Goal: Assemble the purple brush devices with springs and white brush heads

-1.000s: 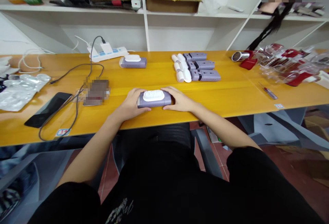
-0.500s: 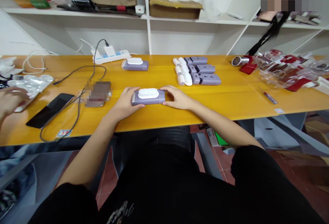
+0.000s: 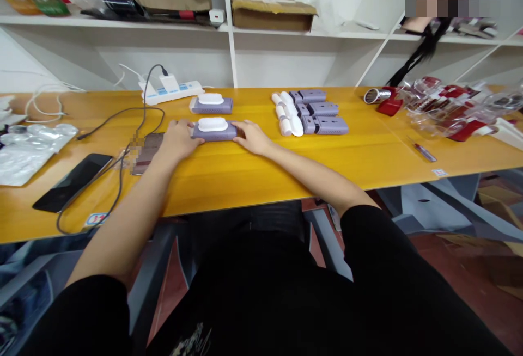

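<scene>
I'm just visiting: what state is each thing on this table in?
Front purple device: white side up, left hand and right hand gripping its ends
Back purple device: white side up, untouched
Phone: screen dark
Power strip: chargers plugged in
Dark cable: plugged into one charger
Purple units: lying side by side, untouched

A black T-shirt is worn, and its cloth is seen to be plain over the most part. On its front, a small print of thin, pale strokes is shown, too blurred to be read. The upper arms are covered by a short left sleeve and a short right sleeve, both black; the forearms are left bare. Below the front edge of the tabletop, dark trousers can be partly seen.
</scene>
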